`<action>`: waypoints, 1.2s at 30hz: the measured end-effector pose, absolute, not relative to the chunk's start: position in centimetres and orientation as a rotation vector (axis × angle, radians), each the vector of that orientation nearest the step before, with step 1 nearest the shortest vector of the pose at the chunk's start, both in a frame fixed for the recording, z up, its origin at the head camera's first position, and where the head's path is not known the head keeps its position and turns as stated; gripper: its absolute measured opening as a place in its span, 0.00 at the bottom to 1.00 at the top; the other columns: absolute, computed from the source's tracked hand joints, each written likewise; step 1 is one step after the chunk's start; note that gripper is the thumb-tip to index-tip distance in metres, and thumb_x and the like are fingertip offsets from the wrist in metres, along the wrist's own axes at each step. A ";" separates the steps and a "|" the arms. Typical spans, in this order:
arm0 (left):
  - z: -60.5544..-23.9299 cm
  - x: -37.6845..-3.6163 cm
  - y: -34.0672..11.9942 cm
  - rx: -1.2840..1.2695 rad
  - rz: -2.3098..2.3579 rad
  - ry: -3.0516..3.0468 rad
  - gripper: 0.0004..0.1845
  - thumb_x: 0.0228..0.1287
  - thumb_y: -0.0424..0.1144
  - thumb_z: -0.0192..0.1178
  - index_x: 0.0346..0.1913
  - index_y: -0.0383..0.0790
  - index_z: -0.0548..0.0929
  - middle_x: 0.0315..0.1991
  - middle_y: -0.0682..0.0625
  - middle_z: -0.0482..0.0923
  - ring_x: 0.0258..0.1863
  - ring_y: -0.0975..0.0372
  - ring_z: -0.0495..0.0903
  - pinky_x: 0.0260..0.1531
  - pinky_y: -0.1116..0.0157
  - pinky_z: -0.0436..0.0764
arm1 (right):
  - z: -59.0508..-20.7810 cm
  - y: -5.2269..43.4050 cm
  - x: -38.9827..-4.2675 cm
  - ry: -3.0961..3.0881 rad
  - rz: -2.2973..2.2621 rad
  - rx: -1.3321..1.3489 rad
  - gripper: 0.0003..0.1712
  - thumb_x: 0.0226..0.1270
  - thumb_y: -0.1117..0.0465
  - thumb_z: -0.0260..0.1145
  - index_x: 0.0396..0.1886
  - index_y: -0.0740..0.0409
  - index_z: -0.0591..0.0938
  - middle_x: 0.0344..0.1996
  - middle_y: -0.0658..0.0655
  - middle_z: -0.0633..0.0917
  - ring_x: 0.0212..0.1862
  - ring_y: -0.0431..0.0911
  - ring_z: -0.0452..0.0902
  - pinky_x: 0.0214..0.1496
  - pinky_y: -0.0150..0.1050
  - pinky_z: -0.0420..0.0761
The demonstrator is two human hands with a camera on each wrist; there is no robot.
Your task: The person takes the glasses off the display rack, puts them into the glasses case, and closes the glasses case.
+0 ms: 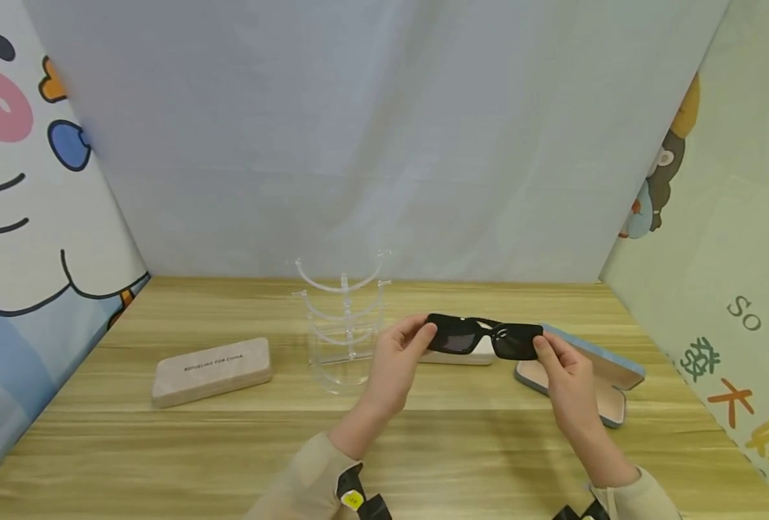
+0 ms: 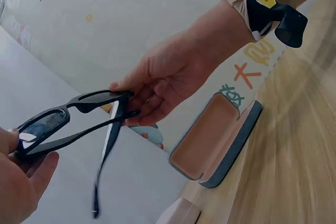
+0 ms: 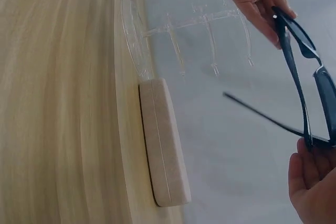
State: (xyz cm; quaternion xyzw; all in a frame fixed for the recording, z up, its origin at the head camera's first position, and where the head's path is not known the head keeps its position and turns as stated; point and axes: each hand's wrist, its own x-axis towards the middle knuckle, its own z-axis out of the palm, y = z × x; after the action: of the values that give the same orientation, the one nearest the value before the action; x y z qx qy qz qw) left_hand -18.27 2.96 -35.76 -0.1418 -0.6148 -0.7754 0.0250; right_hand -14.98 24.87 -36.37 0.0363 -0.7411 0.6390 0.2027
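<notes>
1. Sunglasses [image 1: 484, 336] are held in the air above the middle of the worktop [image 1: 228, 448], between the two hands, their long axis running left to right across the person.
2. Their left end is pinched by the left hand [image 1: 400, 354] and their right end by the right hand [image 1: 562, 368]; neither hand is nearer, since each grips its own end.
3. One temple is seen swung out from the frame in the wrist views; whether the other is folded cannot be told.
4. An open case [image 1: 585, 372] lies just beyond the right hand, toward the right edge, its lining facing up.
5. A clear stand [image 1: 344, 325] is set just left of the left hand, with a closed case [image 1: 211, 370] further left and another closed case [image 1: 462, 355] directly behind the sunglasses.
</notes>
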 end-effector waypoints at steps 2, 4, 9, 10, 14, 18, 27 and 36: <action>-36.2 -18.7 3.4 -0.417 -2.470 -1.855 0.17 0.64 0.35 0.54 0.49 0.24 0.76 0.45 0.35 0.77 0.37 0.67 0.79 0.41 0.70 0.80 | -36.4 25.0 -15.0 -2.052 1.787 0.139 0.17 0.70 0.59 0.51 0.49 0.66 0.76 0.38 0.37 0.82 0.47 0.29 0.75 0.49 0.20 0.73; -36.6 -19.2 3.8 -0.392 -2.512 -1.827 0.17 0.64 0.34 0.53 0.50 0.24 0.75 0.46 0.34 0.77 0.37 0.67 0.80 0.42 0.68 0.80 | -36.6 25.1 -14.9 -2.006 1.849 0.190 0.16 0.70 0.60 0.51 0.49 0.65 0.76 0.40 0.39 0.82 0.47 0.30 0.76 0.50 0.22 0.73; -37.2 -19.7 5.0 -0.374 -2.522 -1.820 0.17 0.64 0.34 0.54 0.51 0.23 0.75 0.45 0.33 0.77 0.36 0.66 0.80 0.41 0.68 0.80 | -37.1 25.5 -14.7 -1.870 2.021 0.238 0.12 0.70 0.63 0.50 0.42 0.49 0.79 0.40 0.44 0.81 0.44 0.33 0.78 0.49 0.24 0.75; -37.3 -19.8 5.2 -0.375 -2.518 -1.823 0.17 0.64 0.33 0.54 0.51 0.23 0.75 0.45 0.33 0.77 0.36 0.65 0.80 0.41 0.68 0.80 | -37.2 25.7 -14.7 -1.852 2.038 0.237 0.12 0.70 0.63 0.50 0.41 0.48 0.80 0.40 0.45 0.81 0.44 0.33 0.78 0.49 0.24 0.75; -37.5 -20.0 6.0 -0.374 -2.489 -1.875 0.18 0.64 0.34 0.55 0.51 0.24 0.75 0.46 0.33 0.77 0.34 0.63 0.81 0.38 0.68 0.81 | -37.7 26.3 -14.3 -1.819 2.057 0.197 0.13 0.70 0.64 0.50 0.40 0.47 0.81 0.39 0.45 0.81 0.42 0.33 0.79 0.48 0.24 0.75; -37.9 -20.0 6.6 -0.408 -2.471 -1.976 0.18 0.65 0.36 0.54 0.53 0.25 0.75 0.46 0.33 0.77 0.28 0.58 0.83 0.33 0.66 0.82 | -38.1 27.0 -13.8 -1.781 2.066 0.112 0.14 0.69 0.65 0.51 0.38 0.45 0.82 0.37 0.43 0.82 0.41 0.32 0.79 0.45 0.22 0.76; -39.0 -21.2 8.6 -0.418 -2.370 -2.119 0.18 0.64 0.39 0.55 0.51 0.29 0.78 0.42 0.36 0.80 0.27 0.52 0.83 0.28 0.67 0.82 | -38.9 28.5 -13.4 -1.718 2.151 0.126 0.14 0.68 0.65 0.51 0.37 0.48 0.83 0.36 0.45 0.83 0.40 0.34 0.80 0.44 0.24 0.77; -40.5 -22.2 10.9 -0.348 -2.354 -2.138 0.16 0.62 0.38 0.57 0.49 0.30 0.79 0.38 0.41 0.79 0.30 0.49 0.83 0.33 0.63 0.83 | -39.6 29.6 -13.4 -1.706 2.127 -0.209 0.04 0.64 0.67 0.57 0.35 0.54 0.77 0.27 0.44 0.83 0.32 0.33 0.80 0.36 0.25 0.80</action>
State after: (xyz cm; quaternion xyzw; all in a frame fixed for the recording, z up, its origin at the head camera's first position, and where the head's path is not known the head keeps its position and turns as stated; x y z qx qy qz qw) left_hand -22.25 10.94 -40.50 -0.1087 -0.6680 -0.7356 -0.0286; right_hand -13.44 29.61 -39.60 -0.0750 -0.6109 0.7617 0.2023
